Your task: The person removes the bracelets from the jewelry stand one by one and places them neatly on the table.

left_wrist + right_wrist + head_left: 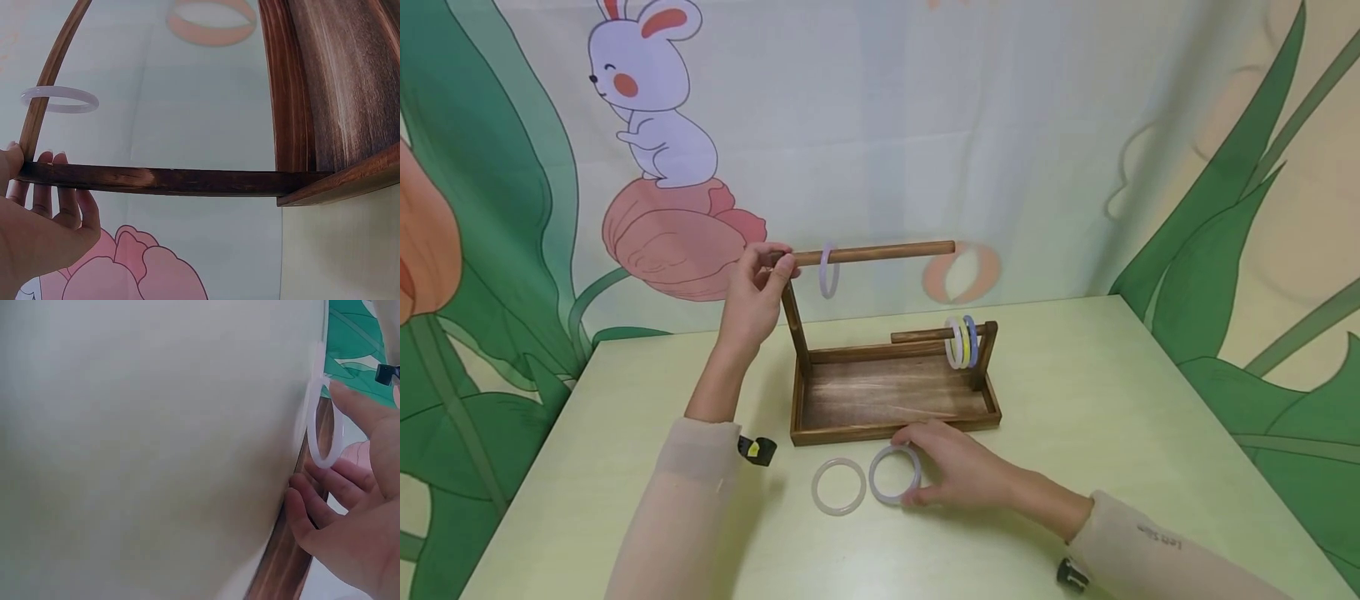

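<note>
My left hand (754, 292) grips the top left corner of a wooden bangle stand (898, 396), where the tall post meets the upper rod (895, 252). From that rod hangs a lavender bangle (74, 109), close to my fingers. In front of the stand's tray, my right hand (958, 468) holds a pale lavender bangle (872, 478) between thumb and fingers, at or just over the table. Left of it lies a clear whitish bangle (815, 487), flat on the table. White, yellow and blue bangles (974, 346) hang together on the lower rod (917, 337).
The pale table (1112, 400) meets a printed curtain (865, 150) along its back edge. The stand's short post (988, 354) rises at the tray's right end. Both wrists wear black straps (757, 451) near the sleeves.
</note>
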Demonstrator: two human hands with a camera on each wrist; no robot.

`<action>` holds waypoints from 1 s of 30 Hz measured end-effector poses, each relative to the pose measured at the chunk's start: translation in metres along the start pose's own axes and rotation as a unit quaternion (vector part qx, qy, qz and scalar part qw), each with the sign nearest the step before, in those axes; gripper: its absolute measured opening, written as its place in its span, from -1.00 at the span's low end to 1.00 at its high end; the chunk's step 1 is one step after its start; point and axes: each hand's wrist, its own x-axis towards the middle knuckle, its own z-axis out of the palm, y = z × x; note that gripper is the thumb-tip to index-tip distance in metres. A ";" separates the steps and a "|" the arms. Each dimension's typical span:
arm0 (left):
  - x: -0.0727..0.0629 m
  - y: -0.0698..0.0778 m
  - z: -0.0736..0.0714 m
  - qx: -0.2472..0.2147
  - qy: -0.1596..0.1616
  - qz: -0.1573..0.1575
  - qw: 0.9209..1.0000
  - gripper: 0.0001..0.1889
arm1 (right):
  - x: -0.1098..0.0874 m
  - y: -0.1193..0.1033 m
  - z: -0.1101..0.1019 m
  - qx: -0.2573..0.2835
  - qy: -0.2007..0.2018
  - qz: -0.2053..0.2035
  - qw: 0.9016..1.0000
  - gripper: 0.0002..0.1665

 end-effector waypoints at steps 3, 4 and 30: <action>0.000 0.000 0.000 0.001 0.001 0.001 1.000 -0.68 | -0.001 0.001 0.002 0.018 0.006 0.011 1.000 -0.16; 0.000 0.000 0.000 0.001 0.001 0.001 1.000 -0.68 | -0.001 0.001 0.003 0.022 0.008 0.015 1.000 -0.16; 0.002 -0.002 0.000 -0.012 -0.001 0.000 1.000 -0.67 | -0.001 0.001 0.003 0.007 -0.004 0.019 1.000 -0.18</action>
